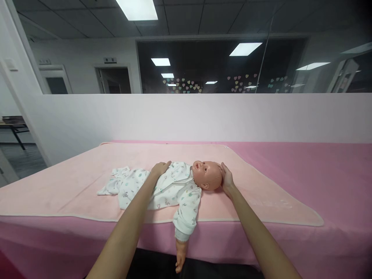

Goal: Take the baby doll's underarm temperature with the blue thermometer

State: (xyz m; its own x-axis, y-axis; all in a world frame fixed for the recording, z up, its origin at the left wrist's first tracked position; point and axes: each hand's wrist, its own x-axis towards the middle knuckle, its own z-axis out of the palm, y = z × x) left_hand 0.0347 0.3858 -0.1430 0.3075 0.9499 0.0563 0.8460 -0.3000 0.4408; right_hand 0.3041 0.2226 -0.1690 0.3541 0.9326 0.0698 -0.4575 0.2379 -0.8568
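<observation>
A baby doll (168, 192) in a white, small-printed outfit lies across a peach blanket, its bare head (207, 175) to the right and its face turned up and toward the far side. My left hand (161, 168) is closed over the far side of the doll's waist; some of its fingers are hidden behind the body. Cupped against the crown of the head is my right hand (227, 179), fingers partly behind it. One doll arm (180, 252) hangs over the near edge with its hand bare. The outfit's leg ends (112, 186) look flat at the left.
The peach blanket (72, 178) lies on a pink-covered table (334, 186). A white half-wall (203, 116) with glass above it stands along the far side. At the far left, a dark-legged table (14, 128) shows through an opening.
</observation>
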